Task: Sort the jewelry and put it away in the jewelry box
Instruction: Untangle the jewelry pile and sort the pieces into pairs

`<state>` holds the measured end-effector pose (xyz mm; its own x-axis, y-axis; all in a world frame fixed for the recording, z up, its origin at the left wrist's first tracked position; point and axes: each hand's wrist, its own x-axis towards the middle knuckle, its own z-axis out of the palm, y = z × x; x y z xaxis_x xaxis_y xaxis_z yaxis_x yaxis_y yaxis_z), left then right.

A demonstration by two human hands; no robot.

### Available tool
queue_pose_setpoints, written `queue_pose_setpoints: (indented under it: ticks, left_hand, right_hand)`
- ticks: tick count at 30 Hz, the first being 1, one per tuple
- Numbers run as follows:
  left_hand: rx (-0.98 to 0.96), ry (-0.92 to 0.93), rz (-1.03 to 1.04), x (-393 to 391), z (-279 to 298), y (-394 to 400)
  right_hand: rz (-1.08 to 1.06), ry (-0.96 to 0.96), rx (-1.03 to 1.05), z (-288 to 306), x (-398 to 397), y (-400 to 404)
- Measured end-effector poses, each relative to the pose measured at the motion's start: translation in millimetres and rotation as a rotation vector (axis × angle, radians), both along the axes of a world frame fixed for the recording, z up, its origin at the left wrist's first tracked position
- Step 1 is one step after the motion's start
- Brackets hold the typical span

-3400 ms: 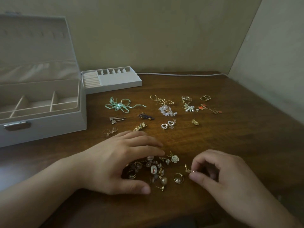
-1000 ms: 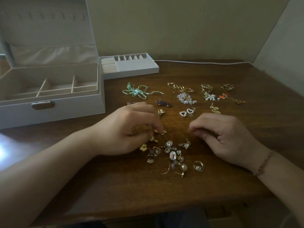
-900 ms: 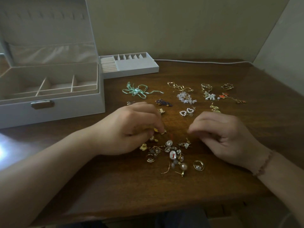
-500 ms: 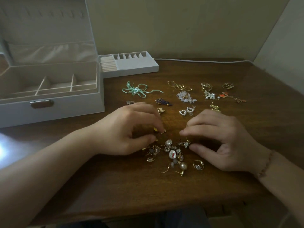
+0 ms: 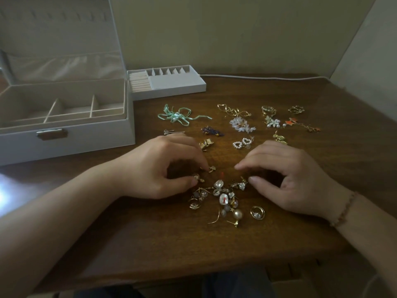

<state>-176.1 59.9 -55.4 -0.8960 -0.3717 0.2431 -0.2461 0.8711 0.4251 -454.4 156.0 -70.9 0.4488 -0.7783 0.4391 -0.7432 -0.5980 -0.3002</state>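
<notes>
On the wooden table point(image 5: 322, 190), a small earring point(image 5: 196, 177) is pinched by the left hand point(image 5: 159, 166) beside the tangled earring pile point(image 5: 223, 198), the right hand point(image 5: 285, 177) hovering curled and empty; light, snag-prone pieces are best lifted by their hooks.

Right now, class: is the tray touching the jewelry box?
Touching. The head view shows the tray's left end butted against the jewelry box's right wall, no gap.
</notes>
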Motion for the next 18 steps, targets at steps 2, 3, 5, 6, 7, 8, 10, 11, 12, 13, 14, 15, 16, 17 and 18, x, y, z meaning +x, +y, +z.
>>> queue_pose_setpoints:
  ticks: [2,3,5,6,7,8,10,11,12,13,14,15,16,17,18]
  left_hand:
    - [-0.001,0.008,0.010,1.6,0.2,-1.5]
    - [-0.002,0.011,0.014,2.1,0.4,-2.4]
    - [-0.003,0.012,0.021,2.4,0.5,-3.6]
    - [-0.003,0.013,0.025,2.1,0.3,-4.1]
    - [-0.002,0.016,0.027,1.8,-0.1,-4.3]
    - [0.001,0.020,0.027,1.3,-0.4,-4.3]
    - [0.018,0.028,0.015,0.4,-0.4,-3.5]
    - [0.031,0.025,0.003,0.3,0.0,-2.6]
    - [0.043,0.012,-0.016,0.1,0.5,-1.8]
    - [0.052,-0.008,-0.036,0.2,0.8,-0.8]
    - [0.059,-0.036,-0.052,0.2,0.7,-0.1]
    - [0.060,-0.063,-0.062,0.2,0.5,0.1]
    - [0.053,-0.085,-0.068,0.4,0.1,-0.1]
    - [0.044,-0.101,-0.072,0.8,-0.3,-0.6]
    - [0.036,-0.112,-0.072,1.2,-0.2,-1.2]
  right_hand:
    - [0.018,-0.008,0.014,0.5,1.5,0.1]
    - [0.021,0.000,0.011,0.4,1.9,-0.2]
    - [0.006,0.017,-0.005,-0.2,1.6,-0.8]
    - [-0.008,0.019,-0.015,-0.5,1.2,-1.2]
    - [-0.022,0.018,-0.025,-0.6,0.6,-1.4]
    - [-0.031,0.017,-0.031,-0.5,0.3,-1.5]
    - [-0.036,0.012,-0.031,0.2,0.6,-1.1]
    - [-0.034,0.007,-0.027,0.6,1.0,-0.8]
    - [-0.032,0.000,-0.023,1.0,1.4,-0.5]
    - [-0.032,-0.005,-0.019,1.4,1.6,-0.5]
    - [-0.032,-0.005,-0.017,1.5,1.7,-0.4]
    - [-0.034,-0.001,-0.019,1.3,1.7,-0.3]
    - [-0.036,0.003,-0.024,1.0,1.7,-0.4]
    - [-0.038,0.005,-0.029,0.7,1.4,-0.3]
    - [-0.041,0.004,-0.033,0.4,1.2,-0.4]
